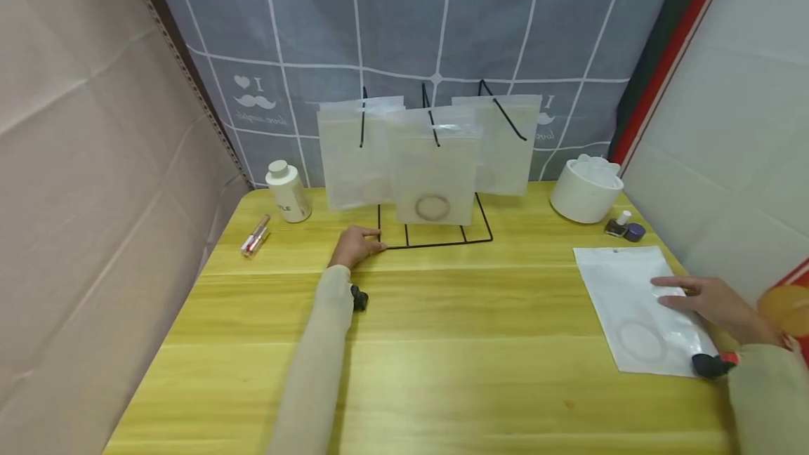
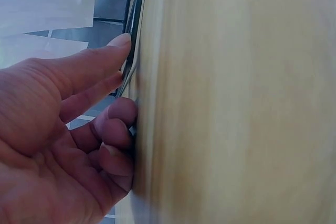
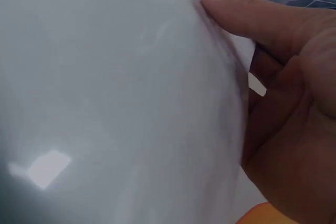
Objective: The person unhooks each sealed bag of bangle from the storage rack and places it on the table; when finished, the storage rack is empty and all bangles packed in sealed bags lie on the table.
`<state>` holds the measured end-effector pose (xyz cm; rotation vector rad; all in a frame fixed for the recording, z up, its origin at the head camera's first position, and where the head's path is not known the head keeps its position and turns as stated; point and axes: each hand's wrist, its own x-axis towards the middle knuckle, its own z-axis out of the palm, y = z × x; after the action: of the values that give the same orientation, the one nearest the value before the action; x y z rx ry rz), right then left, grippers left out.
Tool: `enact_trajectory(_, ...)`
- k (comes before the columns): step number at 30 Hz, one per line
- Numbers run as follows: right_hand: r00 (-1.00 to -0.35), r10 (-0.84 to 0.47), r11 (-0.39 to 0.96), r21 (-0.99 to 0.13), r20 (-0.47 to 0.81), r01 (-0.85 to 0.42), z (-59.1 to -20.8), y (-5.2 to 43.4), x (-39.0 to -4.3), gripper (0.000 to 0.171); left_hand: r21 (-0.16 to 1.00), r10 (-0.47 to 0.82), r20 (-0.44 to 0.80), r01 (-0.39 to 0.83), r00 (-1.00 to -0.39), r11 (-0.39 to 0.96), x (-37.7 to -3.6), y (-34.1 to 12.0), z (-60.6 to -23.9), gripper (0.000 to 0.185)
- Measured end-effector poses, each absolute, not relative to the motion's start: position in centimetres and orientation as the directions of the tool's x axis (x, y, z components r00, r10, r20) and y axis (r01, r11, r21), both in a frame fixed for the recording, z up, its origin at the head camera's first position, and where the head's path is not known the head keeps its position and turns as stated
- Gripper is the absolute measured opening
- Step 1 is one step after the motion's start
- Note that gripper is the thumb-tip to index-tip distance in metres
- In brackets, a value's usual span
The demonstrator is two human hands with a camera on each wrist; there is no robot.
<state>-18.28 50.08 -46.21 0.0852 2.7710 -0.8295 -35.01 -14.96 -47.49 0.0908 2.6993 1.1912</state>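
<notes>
Rack, head view: I see the black wire rack [image 1: 436, 245] standing towards the back of the wooden table [image 1: 442, 350], its base corner right at the left hand [image 1: 355, 246].
Left hand, head view: the fingers are narrow around the rack's left base bar, the bar lying between their tips.
Hanging bags, head view: a left bag [image 1: 355, 160], a front bag [image 1: 436, 174] showing a ring shape low down, and a right bag [image 1: 510, 153] hang from the rack, beyond the fingers.
White packet, head view: I find the white packet [image 1: 616, 293] flat near the table's right edge; the right hand [image 1: 720, 306] reaches over its right side, fingertips on it.
Around the edges, head view: a white bottle [image 1: 289, 194] and a slim tube [image 1: 255, 237] at left; a round white container [image 1: 583, 194], a small dark bottle [image 1: 616, 226] and a purple lid [image 1: 635, 232] beyond the packet.
Bar and thumb, left wrist view: the thumb [image 2: 89, 69] tip touches the dark bar; the lower fingers curl in beside the tabletop.
Packet edge, right wrist view: the thumb lies on the packet's face, other fingers going behind its edge, so I read a pinch; how firm, I cannot tell.
</notes>
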Motion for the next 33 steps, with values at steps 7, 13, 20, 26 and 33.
enact_trajectory(7, -0.98, -0.016, 0.891, -0.448, -0.2, 0.077, -46.4, 51.8, -19.8, 0.064, 0.761, 0.117, -0.136, -0.028, -0.984, 0.648, -34.7, -15.0, -47.6, 0.046)
enact_trajectory(13, -0.972, 0.053, 0.863, -0.48, -0.23, 0.161, -46.6, 52.2, -20.5, 0.076, 0.761, 0.116, -0.117, -0.014, -0.986, 0.649, -34.5, -15.1, -47.6, 0.045)
enact_trajectory(20, -0.986, 0.043, 0.874, -0.473, -0.163, 0.116, -47.4, 52.5, -20.5, 0.069, 0.754, 0.115, -0.125, -0.019, -0.986, 0.656, -34.4, -15.3, -47.8, 0.045)
enact_trajectory(26, -0.987, 0.041, 0.877, -0.467, -0.153, 0.109, -47.6, 52.5, -20.6, 0.069, 0.755, 0.116, -0.128, -0.021, -0.985, 0.656, -34.5, -15.5, -48.1, 0.045)
enact_trajectory(33, -0.978, 0.058, 0.866, -0.478, -0.201, 0.149, -46.1, 51.8, -20.4, 0.074, 0.751, 0.12, -0.128, -0.017, -0.985, 0.66, -34.7, -15.1, -47.7, 0.045)
